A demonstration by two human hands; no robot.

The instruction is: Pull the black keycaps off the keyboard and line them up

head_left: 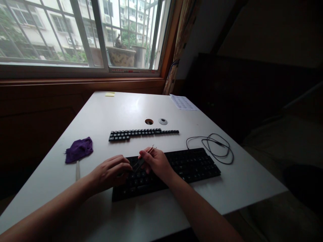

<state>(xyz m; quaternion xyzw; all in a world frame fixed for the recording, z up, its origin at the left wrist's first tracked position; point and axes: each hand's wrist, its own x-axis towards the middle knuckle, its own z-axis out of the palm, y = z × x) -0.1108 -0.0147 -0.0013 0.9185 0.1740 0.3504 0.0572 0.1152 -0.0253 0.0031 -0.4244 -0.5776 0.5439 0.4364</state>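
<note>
A black keyboard (194, 164) lies on the white table in front of me. Over its left half, my right hand (155, 161) is closed around a thin metal keycap puller (150, 150). Two hooked tips stick up past the fingers, and thin wires at the other end point down left toward my left hand (114, 169). That hand is curled over the keyboard's left end, fingers bent together; whatever its fingertips pinch is hidden. Behind the keyboard, loose black keycaps (136, 133) stand lined up in rows.
A purple cloth (79, 150) lies at the left, with a pale brush-like handle (77, 170) below it. The coiled cable (219, 148) is at the right. Farther back are a cable hole (149, 122), its grey cover (163, 121), a printed sheet (183, 103) and yellow sticky notes (110, 94).
</note>
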